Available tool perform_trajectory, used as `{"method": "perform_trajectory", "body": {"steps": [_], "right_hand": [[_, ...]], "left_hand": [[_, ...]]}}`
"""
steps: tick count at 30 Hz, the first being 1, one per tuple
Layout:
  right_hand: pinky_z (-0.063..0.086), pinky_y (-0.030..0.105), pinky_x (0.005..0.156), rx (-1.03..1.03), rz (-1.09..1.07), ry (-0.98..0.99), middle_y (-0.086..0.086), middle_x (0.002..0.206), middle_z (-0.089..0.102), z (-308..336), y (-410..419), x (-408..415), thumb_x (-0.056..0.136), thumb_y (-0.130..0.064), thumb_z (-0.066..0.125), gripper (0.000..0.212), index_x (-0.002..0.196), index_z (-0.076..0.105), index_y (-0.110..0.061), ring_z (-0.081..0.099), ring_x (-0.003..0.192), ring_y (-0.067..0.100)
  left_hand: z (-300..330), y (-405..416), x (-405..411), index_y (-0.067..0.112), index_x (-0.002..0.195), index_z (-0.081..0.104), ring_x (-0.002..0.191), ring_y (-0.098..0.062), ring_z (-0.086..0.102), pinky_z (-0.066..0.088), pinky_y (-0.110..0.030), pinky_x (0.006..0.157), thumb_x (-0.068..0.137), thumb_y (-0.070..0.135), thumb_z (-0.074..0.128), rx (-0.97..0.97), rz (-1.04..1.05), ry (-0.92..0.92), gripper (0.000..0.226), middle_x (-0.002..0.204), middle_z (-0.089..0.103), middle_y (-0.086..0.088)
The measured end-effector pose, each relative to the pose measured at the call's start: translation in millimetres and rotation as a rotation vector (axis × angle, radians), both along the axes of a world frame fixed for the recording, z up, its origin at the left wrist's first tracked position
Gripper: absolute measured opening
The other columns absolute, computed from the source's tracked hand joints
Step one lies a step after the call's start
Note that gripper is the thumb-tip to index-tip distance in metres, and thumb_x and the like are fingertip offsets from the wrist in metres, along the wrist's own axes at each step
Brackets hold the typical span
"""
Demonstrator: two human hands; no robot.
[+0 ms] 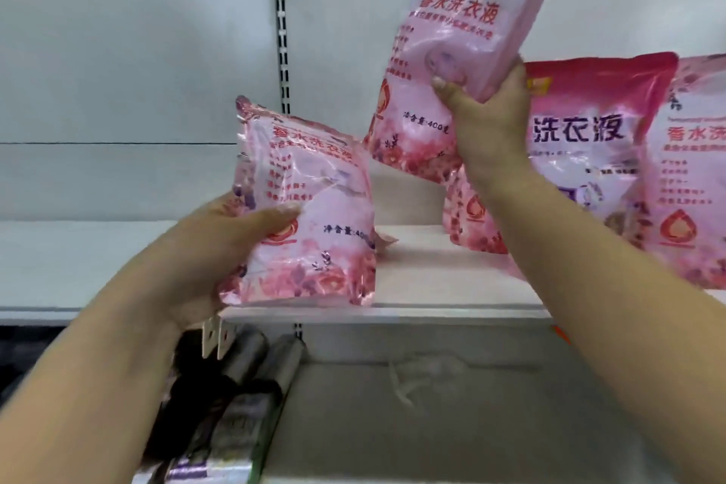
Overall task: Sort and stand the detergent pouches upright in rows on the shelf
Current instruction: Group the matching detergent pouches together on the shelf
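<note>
My left hand (220,244) grips a pink detergent pouch (314,216) by its left side, holding it roughly upright just in front of the white shelf (432,287). Higher up, my right hand (487,122) holds a second pink pouch (463,31) by its lower right edge, lifted above the shelf and tilted slightly. Behind my right wrist a darker pink pouch (589,145) stands on the shelf. Another light pink pouch (691,177) stands beside it at the right edge of view.
A slotted metal upright (282,24) runs down the white back panel (137,43). The shelf's left half (78,263) is bare. On the lower shelf, dark and silver packets (235,397) lie at the left, with bare white surface (451,424) to their right.
</note>
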State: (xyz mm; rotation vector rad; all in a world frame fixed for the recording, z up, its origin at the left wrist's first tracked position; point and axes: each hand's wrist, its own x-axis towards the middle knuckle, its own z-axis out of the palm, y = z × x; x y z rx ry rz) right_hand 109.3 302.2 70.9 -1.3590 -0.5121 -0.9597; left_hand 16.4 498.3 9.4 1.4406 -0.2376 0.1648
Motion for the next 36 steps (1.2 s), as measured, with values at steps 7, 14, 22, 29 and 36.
{"method": "perform_trajectory", "body": {"steps": [7,14,22,29,36], "right_hand": [[0.043,0.005,0.056,-0.129,0.004,0.186,-0.015,0.083,0.053,-5.6,23.5,68.0,0.084,-0.018,0.067,0.025,0.103,0.051,-0.016,0.052,0.072,-0.002],[0.051,0.045,0.086,-0.150,0.200,0.666,0.008,0.104,0.066,-43.0,10.1,112.3,0.081,-0.018,0.067,0.039,0.118,0.055,-0.011,0.062,0.094,0.027],[0.037,0.064,0.097,-0.081,0.273,0.761,0.008,0.139,0.046,-63.8,4.8,161.7,0.011,-0.044,0.093,0.146,0.140,0.026,-0.027,0.048,0.123,0.033],[0.041,0.049,0.101,0.039,0.156,0.602,0.011,0.124,0.058,-56.1,10.3,143.6,0.075,0.006,0.067,0.061,0.129,0.040,-0.008,0.055,0.115,0.028],[0.037,0.034,0.097,-0.334,-0.046,0.877,0.017,0.135,0.047,-57.8,22.6,120.9,0.093,-0.030,0.052,0.050,0.133,0.040,-0.002,0.046,0.123,0.031]], "left_hand": [[6.1,10.8,45.6,0.008,0.104,0.060,0.062,-0.021,0.070,0.057,-0.032,0.049,0.089,0.007,0.050,-0.099,0.077,0.056,0.018,0.078,0.073,-0.010],[-16.1,24.2,55.7,0.004,0.093,0.066,0.060,-0.025,0.070,0.056,-0.041,0.055,0.064,0.016,0.061,-0.160,0.039,0.167,0.031,0.081,0.072,-0.017],[-24.3,27.2,60.4,0.002,0.095,0.065,0.061,-0.025,0.070,0.057,-0.039,0.054,0.064,0.014,0.061,-0.160,0.060,0.149,0.034,0.082,0.072,-0.018],[-25.7,23.8,58.8,-0.001,0.089,0.063,0.053,-0.025,0.068,0.056,-0.035,0.044,0.065,0.011,0.058,-0.158,0.036,0.110,0.028,0.073,0.071,-0.018],[-24.8,24.1,55.7,0.002,0.089,0.062,0.054,-0.022,0.069,0.056,-0.031,0.046,0.064,0.010,0.059,-0.150,0.027,0.085,0.026,0.071,0.072,-0.015]]}}
